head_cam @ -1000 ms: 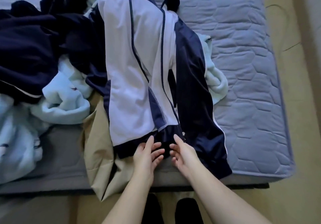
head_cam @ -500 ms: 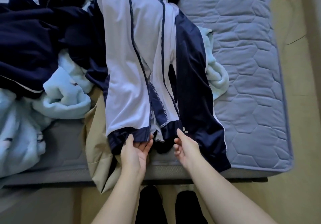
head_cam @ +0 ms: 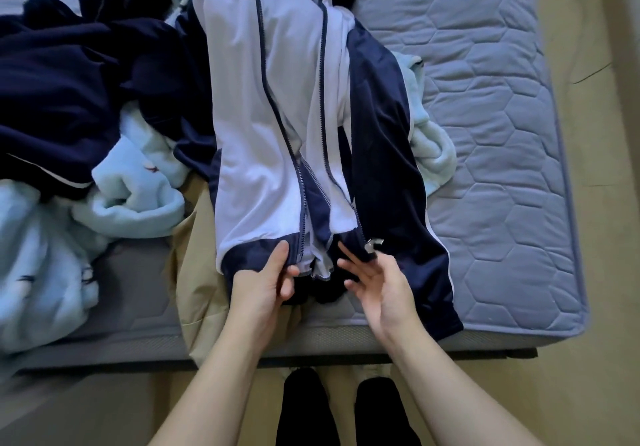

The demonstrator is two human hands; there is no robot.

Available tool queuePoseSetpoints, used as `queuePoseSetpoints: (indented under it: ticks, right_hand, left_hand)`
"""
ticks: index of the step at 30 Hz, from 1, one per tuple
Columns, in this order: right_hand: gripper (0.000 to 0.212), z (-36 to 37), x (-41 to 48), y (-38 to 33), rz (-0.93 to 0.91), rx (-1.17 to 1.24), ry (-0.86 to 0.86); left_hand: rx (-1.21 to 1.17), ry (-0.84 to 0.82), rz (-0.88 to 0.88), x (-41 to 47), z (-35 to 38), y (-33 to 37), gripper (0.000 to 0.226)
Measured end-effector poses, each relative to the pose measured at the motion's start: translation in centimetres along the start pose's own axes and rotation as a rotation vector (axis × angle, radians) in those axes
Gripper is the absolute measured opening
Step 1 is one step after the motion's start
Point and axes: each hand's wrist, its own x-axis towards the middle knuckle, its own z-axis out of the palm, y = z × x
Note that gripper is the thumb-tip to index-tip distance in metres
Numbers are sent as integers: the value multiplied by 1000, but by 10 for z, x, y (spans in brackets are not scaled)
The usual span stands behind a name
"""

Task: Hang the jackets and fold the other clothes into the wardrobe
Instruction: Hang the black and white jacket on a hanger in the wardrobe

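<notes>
A white and navy zip jacket (head_cam: 263, 106) lies lengthwise on the mattress (head_cam: 485, 106), unzipped, its hem at the near edge. My left hand (head_cam: 263, 283) pinches the left side of the navy hem beside the zipper, thumb on top. My right hand (head_cam: 377, 279) hovers just right of it with fingers spread and straight, fingertips at the right hem below the metal zipper pull (head_cam: 374, 243). A navy sleeve (head_cam: 391, 168) runs down the jacket's right side.
A heap of dark navy clothes (head_cam: 59, 92) and light blue fleece garments (head_cam: 135, 196) covers the left of the bed. A tan garment (head_cam: 197, 279) hangs over the near edge under the jacket. My dark-socked feet (head_cam: 343, 407) stand on the beige floor.
Both hands slid up onto the jacket's hem. My left hand took hold of the left zipper edge and my right hand opened out near the zipper pull, which has come into sight.
</notes>
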Motion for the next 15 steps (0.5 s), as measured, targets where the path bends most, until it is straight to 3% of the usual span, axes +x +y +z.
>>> queuePoseSetpoints:
  ticks: [4, 6, 10, 13, 15]
  right_hand:
    - [8, 3, -8, 3, 20, -181, 54]
    - [13, 4, -10, 4, -18, -278, 17]
    - [24, 7, -11, 6, -346, -922, 44]
    - [28, 8, -11, 10, -398, -830, 175]
    - [33, 14, -11, 14, -224, -521, 182]
  left_hand:
    - [-22, -75, 7, -9, -4, 11, 43]
    - [19, -124, 2, -7, -6, 13, 41]
    - [70, -143, 16, -3, -11, 10, 20]
    - [117, -131, 40, 1, -16, 4, 21]
    - [134, -109, 55, 3, -19, 0, 17]
